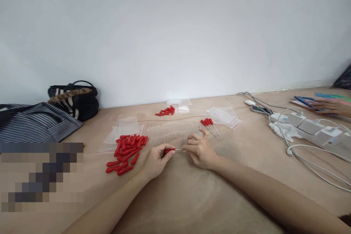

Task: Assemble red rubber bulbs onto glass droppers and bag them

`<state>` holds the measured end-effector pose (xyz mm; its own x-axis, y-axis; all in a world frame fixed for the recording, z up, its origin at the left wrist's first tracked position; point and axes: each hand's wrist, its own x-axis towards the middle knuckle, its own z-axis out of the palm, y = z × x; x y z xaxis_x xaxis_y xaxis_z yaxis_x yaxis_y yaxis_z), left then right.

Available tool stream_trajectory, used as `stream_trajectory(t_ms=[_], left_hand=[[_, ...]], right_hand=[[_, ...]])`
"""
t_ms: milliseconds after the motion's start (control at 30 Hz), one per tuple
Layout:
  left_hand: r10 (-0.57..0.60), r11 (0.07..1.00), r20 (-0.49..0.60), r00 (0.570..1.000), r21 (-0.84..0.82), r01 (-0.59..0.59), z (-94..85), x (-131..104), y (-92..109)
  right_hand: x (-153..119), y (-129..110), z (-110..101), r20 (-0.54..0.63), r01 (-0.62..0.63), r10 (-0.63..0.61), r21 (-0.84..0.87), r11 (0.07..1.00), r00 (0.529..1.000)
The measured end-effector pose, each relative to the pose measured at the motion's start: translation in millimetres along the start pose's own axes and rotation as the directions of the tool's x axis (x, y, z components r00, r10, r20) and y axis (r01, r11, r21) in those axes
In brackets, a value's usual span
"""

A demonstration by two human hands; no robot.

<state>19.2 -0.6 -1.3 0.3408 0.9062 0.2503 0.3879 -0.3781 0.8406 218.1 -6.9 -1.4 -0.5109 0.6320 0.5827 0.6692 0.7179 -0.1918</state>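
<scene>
My left hand (159, 160) pinches a red rubber bulb (170, 150), whose open end points right. A thin clear tube (178, 150) runs from the bulb to the fingertips of my right hand (199, 150), which are closed on it. Just beyond my hands lies a long row of clear tubes (172, 132), side by side. Several loose red bulbs (127, 150) are heaped left of my left hand. To the right of the row, several tubes with red bulbs fitted (210, 124) lie together.
Smaller red pieces (166, 111) lie near the wall beside a clear bag (178, 103). Plastic bags (223, 116) lie right of centre. A power strip with chargers (315, 129) and cables is at right, near another person's hand (333, 106). Black and striped bags (49, 122) stand left.
</scene>
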Motion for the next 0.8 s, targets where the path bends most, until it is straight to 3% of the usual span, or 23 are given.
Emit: stream_trajectory(t_ms=[200,800], left_hand=[[-0.015,0.997,-0.023,1.000,-0.070,0.014,2.4,-1,4],[0.002,0.997,-0.025,1.000,-0.078,-0.004,1.6,0,-3]], right_hand=[[3,-4,1,0.013,-0.071,0.070,0.113,0.991,0.997],[3,8,-5,0.069,-0.050,0.040,0.152,0.987,0.997]])
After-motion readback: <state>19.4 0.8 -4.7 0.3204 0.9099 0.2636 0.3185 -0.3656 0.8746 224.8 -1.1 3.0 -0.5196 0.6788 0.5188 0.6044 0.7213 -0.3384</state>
